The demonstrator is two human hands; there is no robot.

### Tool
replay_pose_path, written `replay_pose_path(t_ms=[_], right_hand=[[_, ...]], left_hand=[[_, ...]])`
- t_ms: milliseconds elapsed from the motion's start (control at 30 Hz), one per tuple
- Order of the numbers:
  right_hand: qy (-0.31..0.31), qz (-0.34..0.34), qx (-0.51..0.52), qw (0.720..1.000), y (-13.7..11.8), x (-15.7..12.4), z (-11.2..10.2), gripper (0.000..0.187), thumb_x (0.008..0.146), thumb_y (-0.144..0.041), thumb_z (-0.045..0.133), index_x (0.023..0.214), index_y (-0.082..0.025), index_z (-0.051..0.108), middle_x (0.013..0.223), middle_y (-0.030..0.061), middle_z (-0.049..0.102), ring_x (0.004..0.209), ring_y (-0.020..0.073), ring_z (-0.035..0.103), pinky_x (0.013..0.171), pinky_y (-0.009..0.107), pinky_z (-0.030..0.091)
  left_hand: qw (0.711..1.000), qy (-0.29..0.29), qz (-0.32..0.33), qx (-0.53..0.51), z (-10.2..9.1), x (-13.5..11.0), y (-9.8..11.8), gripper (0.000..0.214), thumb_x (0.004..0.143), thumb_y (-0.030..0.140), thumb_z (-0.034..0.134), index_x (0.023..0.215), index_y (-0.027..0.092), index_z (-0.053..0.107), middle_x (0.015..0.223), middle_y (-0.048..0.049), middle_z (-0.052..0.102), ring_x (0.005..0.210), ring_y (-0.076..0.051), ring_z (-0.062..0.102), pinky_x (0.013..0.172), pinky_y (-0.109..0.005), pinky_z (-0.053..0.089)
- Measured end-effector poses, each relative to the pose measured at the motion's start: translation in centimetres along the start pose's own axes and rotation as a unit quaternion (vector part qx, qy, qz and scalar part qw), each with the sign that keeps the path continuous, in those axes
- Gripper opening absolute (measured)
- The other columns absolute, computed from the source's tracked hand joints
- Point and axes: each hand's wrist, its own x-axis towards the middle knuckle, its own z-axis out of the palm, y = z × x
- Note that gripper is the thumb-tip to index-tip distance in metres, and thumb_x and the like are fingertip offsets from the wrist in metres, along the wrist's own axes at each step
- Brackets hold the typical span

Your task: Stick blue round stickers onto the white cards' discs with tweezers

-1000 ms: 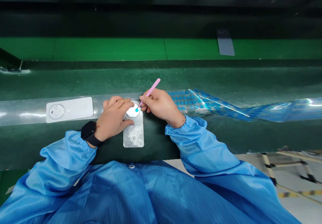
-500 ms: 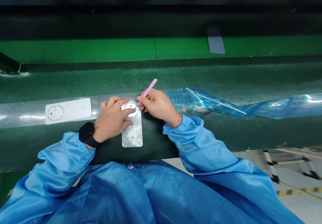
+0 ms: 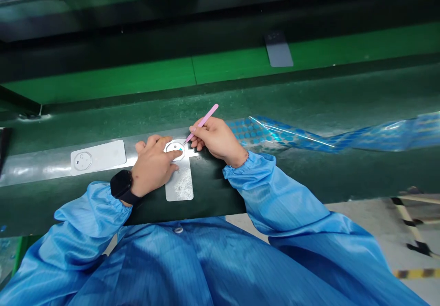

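1. White panel (image 3: 179, 184): frame centre, lying flat; long axis runs top to bottom, ringed end toward top edge.
2. Blue dot (image 3: 180, 150): inside ring, at left index fingertip.
3. Pink tweezers (image 3: 208, 114): tip at ring, slanting toward upper right.
4. Right hand (image 3: 218, 140): pinching tweezers.
5. Left hand (image 3: 151, 168): fingers spread over panel, grasping nothing.
6. Second white panel (image 3: 108, 155): left of frame, long axis sideways, ringed end left.
7. Blue-dotted film (image 3: 292, 134): right side.

right hand (image 3: 219, 140) holds pink tool (image 3: 208, 115)
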Motion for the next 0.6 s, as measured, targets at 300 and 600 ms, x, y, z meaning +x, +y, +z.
replay_pose_path(t_ms=[300, 600], right_hand=[[0.001, 0.011, 0.022, 1.000, -0.2, 0.1, -0.1, 0.025, 0.081, -0.031, 0.078, 0.070, -0.016, 0.061, 0.051, 0.0011, 0.064, 0.040, 0.0107, 0.058, 0.037, 0.018, 0.047], [0.005, 0.004, 0.075, 0.997, 0.0, 0.4, -1.5, 0.035, 0.061, -0.046, 0.087, 0.070, -0.021, 0.065, 0.055, 0.0017, 0.065, 0.046, 0.0135, 0.060, 0.041, 0.021, 0.049]], left_hand=[[0.999, -0.010, -0.028, -0.020, 0.3, 0.6, 0.0, 0.032, 0.082, 0.031, 0.075, 0.114, 0.033, 0.075, 0.140, -0.0093, 0.056, 0.129, -0.039, 0.036, 0.090, -0.053, 0.033], [0.981, -0.008, -0.042, -0.188, -1.4, 1.8, 0.0, 0.033, 0.075, 0.008, 0.065, 0.106, 0.020, 0.063, 0.119, -0.0073, 0.059, 0.114, -0.022, 0.054, 0.096, -0.037, 0.043]])
